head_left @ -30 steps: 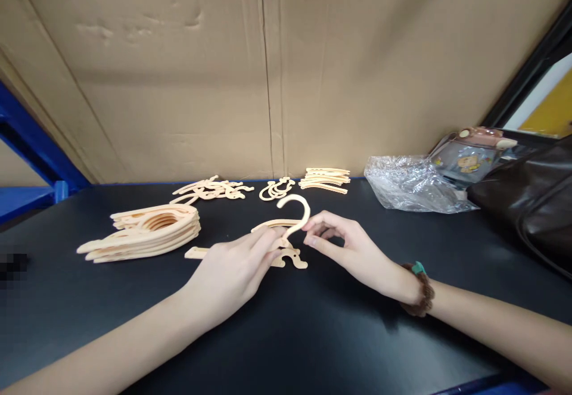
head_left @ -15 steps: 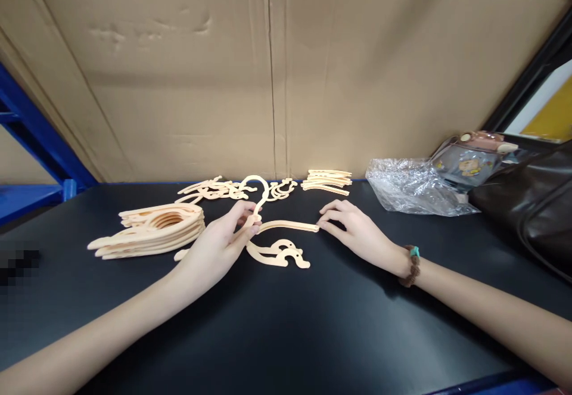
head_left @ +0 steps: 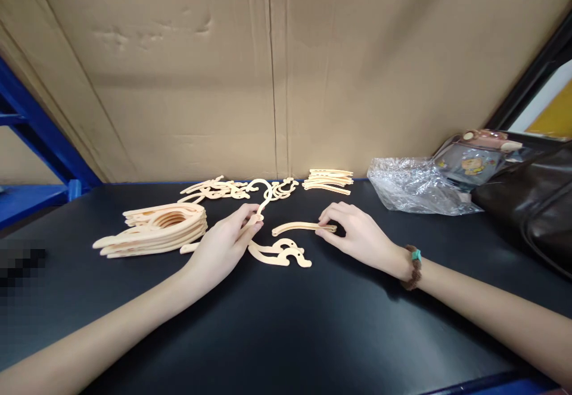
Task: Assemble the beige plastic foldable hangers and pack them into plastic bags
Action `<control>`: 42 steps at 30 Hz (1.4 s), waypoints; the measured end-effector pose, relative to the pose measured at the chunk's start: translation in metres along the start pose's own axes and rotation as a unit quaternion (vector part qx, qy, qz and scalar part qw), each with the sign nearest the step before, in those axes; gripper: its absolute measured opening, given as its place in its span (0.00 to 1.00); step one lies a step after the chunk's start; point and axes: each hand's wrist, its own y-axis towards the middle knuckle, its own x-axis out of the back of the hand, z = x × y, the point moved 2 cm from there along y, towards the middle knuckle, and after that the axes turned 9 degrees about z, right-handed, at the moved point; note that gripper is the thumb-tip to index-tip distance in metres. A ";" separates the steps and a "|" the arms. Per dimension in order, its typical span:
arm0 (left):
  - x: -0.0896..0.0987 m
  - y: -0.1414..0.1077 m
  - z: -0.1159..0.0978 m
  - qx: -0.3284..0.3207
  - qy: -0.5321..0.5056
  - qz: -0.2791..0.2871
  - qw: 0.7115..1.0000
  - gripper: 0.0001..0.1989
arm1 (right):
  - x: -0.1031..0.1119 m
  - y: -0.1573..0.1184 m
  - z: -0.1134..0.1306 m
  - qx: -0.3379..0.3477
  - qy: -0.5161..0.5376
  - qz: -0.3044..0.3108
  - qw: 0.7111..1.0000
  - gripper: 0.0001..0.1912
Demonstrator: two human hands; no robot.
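Observation:
Between the thumb and fingers of my left hand (head_left: 226, 237) is a beige hanger hook (head_left: 267, 195), its curve rising above the fingertips. A pale bar (head_left: 190, 247) shows on the far side of that hand; whether it joins the hook is hidden. My right hand (head_left: 353, 228) pinches one end of a curved hanger arm (head_left: 299, 226), whose other end points left toward my left hand, apart from it. Loose hook-shaped hanger pieces (head_left: 277, 258) lie on the table just in front of both hands.
Left stands a stack of flat beige hangers (head_left: 156, 231). Along the back lie loose hanger parts (head_left: 218, 189), small hooks (head_left: 283, 189) and a pile of straight arms (head_left: 328, 180). Crumpled clear plastic (head_left: 415, 186), a cartoon-printed pouch (head_left: 473, 159) and a dark bag (head_left: 531, 198) sit at right.
The curved arm has come away from my left hand and slid right, its end now between my right fingers. My left hand still holds the hook.

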 end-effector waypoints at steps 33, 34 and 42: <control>0.002 -0.029 -0.050 -0.135 0.045 0.019 0.990 0.15 | 0.005 -0.012 0.030 0.210 -0.066 -0.052 0.974 0.10; 0.003 -0.029 -0.050 -0.128 0.031 0.027 0.991 0.15 | 0.005 -0.012 0.031 0.216 -0.079 -0.057 0.972 0.10; 0.002 -0.024 -0.053 -0.136 -0.087 0.142 0.976 0.17 | 0.006 -0.012 0.034 0.232 -0.082 -0.064 0.967 0.08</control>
